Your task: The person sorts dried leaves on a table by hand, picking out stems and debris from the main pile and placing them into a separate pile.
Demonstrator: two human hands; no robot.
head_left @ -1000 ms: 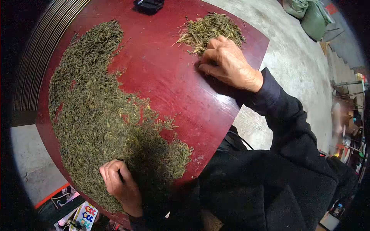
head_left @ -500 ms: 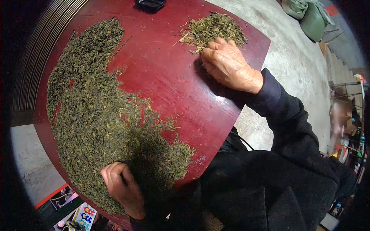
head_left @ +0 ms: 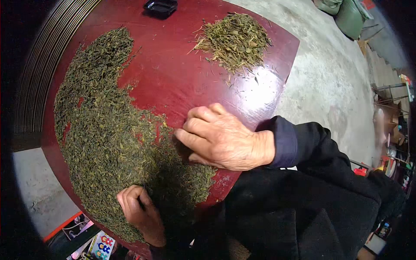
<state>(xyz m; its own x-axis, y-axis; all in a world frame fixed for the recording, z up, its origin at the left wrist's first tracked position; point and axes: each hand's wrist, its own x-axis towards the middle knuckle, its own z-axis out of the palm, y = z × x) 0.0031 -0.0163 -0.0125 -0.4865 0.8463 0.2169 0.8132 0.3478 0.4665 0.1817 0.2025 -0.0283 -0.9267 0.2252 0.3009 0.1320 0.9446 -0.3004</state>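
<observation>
A wide layer of dried green leaves (head_left: 99,130) covers the left side of a red table (head_left: 173,73). My left hand (head_left: 141,212) rests on the near part of this layer, fingers curled together; whatever they may hold is hidden. Over the right edge of the leaves is my right hand (head_left: 221,138), its fingers bent downward and pressed together, the fingertips hidden under it. A smaller pile of yellowish stems and leaves (head_left: 236,41) sits near the table's far right corner, apart from both hands.
A black plastic tray (head_left: 160,8) stands at the table's far edge. Thin ribbed slats (head_left: 47,56) run along the left. Green sacks (head_left: 349,21) stand on the concrete floor (head_left: 323,86) at the upper right, and cluttered shelves (head_left: 394,130) line the right side.
My right hand has moved from the small pile toward me and left, to the edge of the large leaf layer. Some bits now lie just below the small pile. My left hand has barely shifted.
</observation>
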